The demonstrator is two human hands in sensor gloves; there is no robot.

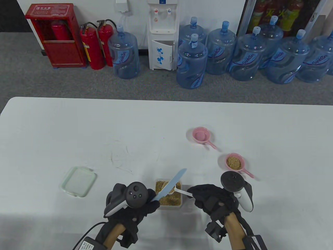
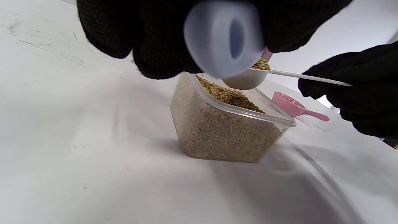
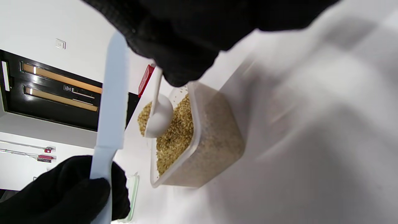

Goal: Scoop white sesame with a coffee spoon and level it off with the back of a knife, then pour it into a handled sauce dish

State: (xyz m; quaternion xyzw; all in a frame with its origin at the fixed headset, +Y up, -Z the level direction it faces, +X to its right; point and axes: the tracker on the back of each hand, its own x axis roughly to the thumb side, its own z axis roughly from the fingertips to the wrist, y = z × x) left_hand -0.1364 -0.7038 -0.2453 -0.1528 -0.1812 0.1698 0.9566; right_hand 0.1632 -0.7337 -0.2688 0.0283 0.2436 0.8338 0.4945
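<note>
Holding a white coffee spoon (image 1: 174, 190) by the end of its thin handle, the right hand (image 1: 208, 199) pinches it with curled fingers (image 2: 314, 85), the handle running from about 4 o'clock up to the bowl at 10 o'clock in the table view. The round bowl sits heaped with tan sesame just above the clear plastic container (image 1: 169, 195), which is nearly full of the same seeds and stands at the near edge of the white table (image 1: 78, 130) between the two hands. The left hand (image 1: 135, 201) grips the handle of a pale blue plastic knife (image 1: 170, 184), fingers clenched around it; its long blade slants from 7 o'clock at the hand to 1 o'clock at the tip and crosses over the spoon bowl. Whether blade and bowl touch cannot be told.

At 2 o'clock from the container, a pink handled sauce dish (image 1: 235, 162) holds a layer of sesame, its handle pointing to 4 o'clock. Farther back, a second pink dish (image 1: 200, 135) lies with its handle likewise toward 4 o'clock. A pale green lid (image 1: 77, 181) lies flat at 9 o'clock from the container, well apart.
</note>
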